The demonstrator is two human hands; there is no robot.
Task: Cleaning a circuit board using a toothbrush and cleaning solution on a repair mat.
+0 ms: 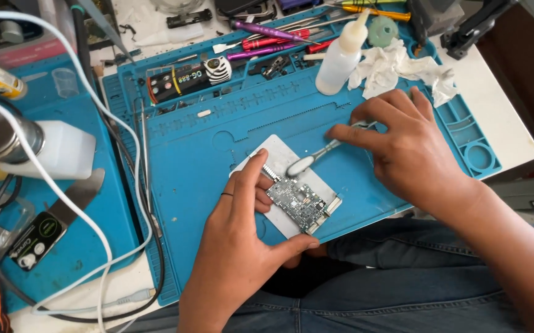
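This is an electronics repair bench, a small workshop. A blue ridged repair mat [217, 132] with moulded trays covers the white worktop [501, 123]. Along its far edge lie screwdrivers [267, 31] with purple and red handles, a squeeze bottle [341, 58] with a thin nozzle and a crumpled tissue [396, 68]. A bare circuit board [297, 202] lies on a pale plate [279, 151] in the middle of the mat. To the left, black and white cables [119, 160] loop over a second blue mat [76, 246], beside a metal-nozzled tool [2, 139].
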